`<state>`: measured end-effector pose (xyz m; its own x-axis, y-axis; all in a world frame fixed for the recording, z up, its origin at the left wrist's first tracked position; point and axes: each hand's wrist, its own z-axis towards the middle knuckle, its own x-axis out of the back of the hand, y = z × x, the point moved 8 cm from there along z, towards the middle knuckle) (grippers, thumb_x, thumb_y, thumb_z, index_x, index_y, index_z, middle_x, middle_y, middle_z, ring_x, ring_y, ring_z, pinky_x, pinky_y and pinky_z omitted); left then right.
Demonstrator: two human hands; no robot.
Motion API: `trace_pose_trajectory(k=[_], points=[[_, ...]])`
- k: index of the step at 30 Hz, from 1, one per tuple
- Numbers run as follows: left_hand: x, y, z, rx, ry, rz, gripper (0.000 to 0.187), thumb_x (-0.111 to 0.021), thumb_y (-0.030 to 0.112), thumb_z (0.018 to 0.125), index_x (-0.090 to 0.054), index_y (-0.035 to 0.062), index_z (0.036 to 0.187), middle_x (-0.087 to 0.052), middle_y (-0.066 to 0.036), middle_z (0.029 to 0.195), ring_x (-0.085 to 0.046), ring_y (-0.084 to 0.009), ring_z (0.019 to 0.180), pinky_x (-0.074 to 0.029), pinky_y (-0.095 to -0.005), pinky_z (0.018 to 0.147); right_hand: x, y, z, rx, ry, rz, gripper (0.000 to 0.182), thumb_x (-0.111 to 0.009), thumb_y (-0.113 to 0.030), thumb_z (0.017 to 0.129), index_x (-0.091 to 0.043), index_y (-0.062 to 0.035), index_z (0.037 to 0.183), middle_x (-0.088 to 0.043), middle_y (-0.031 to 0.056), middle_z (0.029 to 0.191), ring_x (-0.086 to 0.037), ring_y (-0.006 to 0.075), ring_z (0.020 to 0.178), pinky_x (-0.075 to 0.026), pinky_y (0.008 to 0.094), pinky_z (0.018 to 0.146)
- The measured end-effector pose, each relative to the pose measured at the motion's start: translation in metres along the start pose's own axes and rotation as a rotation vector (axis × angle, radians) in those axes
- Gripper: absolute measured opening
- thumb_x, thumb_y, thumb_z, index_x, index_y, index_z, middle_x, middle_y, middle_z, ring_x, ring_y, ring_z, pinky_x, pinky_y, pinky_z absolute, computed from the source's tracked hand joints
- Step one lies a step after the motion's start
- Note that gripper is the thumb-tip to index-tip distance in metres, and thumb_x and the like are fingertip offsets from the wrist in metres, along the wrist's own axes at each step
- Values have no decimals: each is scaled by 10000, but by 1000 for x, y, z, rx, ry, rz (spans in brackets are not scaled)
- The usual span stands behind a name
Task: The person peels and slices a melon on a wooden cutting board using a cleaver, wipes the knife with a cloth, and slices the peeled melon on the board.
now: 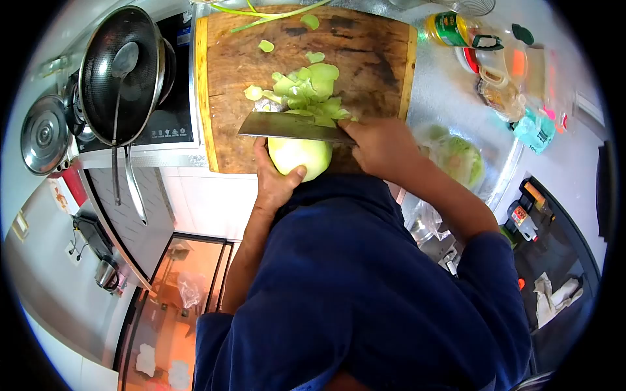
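Note:
A pale green, round vegetable (301,156) lies at the near edge of the wooden cutting board (228,72). My left hand (277,179) grips it from the left and below, thumb on its near side. My right hand (385,146) is closed round the handle of a wide cleaver (287,127), whose blade points left across the vegetable's far side and hides part of it. Just beyond the blade, cut green peelings (306,85) lie in a heap, with a few loose pieces farther up the board. Long green stalks (274,16) cross the board's far edge.
At the left, a black wok (104,91) with a ladle rests over the stove, beside a steel lid (45,133). An oil bottle (448,29) and other containers stand at the far right. A bagged green vegetable (460,158) lies right of my right forearm.

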<state>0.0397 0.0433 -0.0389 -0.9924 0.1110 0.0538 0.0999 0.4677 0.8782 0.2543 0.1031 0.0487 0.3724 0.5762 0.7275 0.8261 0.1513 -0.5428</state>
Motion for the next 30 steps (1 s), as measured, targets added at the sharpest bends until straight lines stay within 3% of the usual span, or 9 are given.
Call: trace_pose_trajectory(k=[1,4,7,10,15,19,22,25,30], points=[[-1,-1,2,17,-3,-1,1052,-805,163,686,-230,-9,1550,-461,-195,1396,-496,-294,1281,-423,-416,1122,-3,4,4,-64,-65,-32,437,-638,-133,807,-699,-44,1231,-711,188,899,-684,387,834,-551,498,749],[-1,0,2,-15,-11,-79,1055,-802,139,677,-228,-12,1550,-459,-189,1393,-491,-293,1286,-419,-417,1128,-5,11,16,17,-66,-20,349,-640,-161,820,-704,-46,1143,-730,189,878,-708,394,808,-563,521,732],[0,5,2,-30,-1,78,1049,-807,132,670,-243,-12,1543,-450,-184,1401,-486,-286,1291,-416,-415,1134,11,8,9,81,-45,-36,380,-648,-161,814,-698,-51,1174,-730,190,873,-704,408,805,-564,524,740],[1,8,1,26,2,-8,1076,-825,147,662,-241,-12,1553,-438,-188,1418,-478,-285,1310,-409,-418,1145,18,7,-1,16,-35,3,374,-653,-156,810,-695,-57,1168,-729,196,871,-704,413,811,-566,525,753],[-3,7,2,29,-21,-86,1107,-834,162,663,-219,-12,1568,-435,-188,1431,-470,-289,1332,-407,-424,1149,-5,14,19,15,-76,-19,392,-647,-155,803,-701,-53,1177,-720,215,876,-700,410,823,-563,517,768],[3,-6,0,-24,-12,47,1120,-839,189,677,-219,-12,1588,-429,-194,1462,-465,-295,1348,-409,-422,1149,-34,27,58,32,-199,-78,400,-640,-162,796,-724,-53,1171,-713,232,871,-697,412,829,-560,519,775],[2,2,4,-8,-32,-88,1110,-839,206,690,-227,-6,1590,-449,-197,1458,-478,-305,1344,-410,-424,1153,-32,29,61,34,-73,91,300,-627,-200,810,-743,-36,1032,-713,242,869,-688,439,845,-551,540,800],[2,1,2,-37,-26,-25,1109,-834,220,703,-212,4,1595,-473,-201,1441,-495,-309,1332,-414,-425,1154,-10,32,40,-58,-3,260,318,-629,-221,816,-734,-25,1044,-709,251,892,-678,447,856,-540,539,798],[-2,12,0,20,-25,-34,1084,-815,238,751,-186,12,1603,-478,-230,1444,-502,-315,1334,-416,-429,1152,3,31,10,-99,69,220,296,-646,-238,821,-717,-18,1006,-698,254,870,-677,448,852,-530,542,769]])
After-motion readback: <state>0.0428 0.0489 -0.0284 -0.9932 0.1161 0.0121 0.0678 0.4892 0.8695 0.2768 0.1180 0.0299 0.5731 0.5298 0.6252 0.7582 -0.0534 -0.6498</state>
